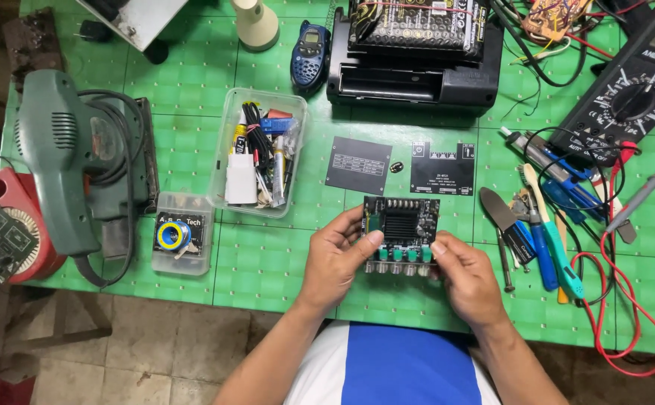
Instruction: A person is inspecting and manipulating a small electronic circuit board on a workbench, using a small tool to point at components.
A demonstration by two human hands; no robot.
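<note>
Two hands on one circuit board

Both hands grip a black circuit board (401, 231) above the green mat (260, 262). Left hand (336, 259) curls round its left edge, thumb on top; right hand (468, 276) pinches the right lower corner, fingers closed on it. Two black plates (357, 165) lie just beyond the fingertips. Hand tools (545, 240) sit right of the right hand; clear parts tub (261, 152) left.

left hand (336, 259) + right hand (468, 276) grip circuit board (401, 229) | above green mat (260, 262)
</note>
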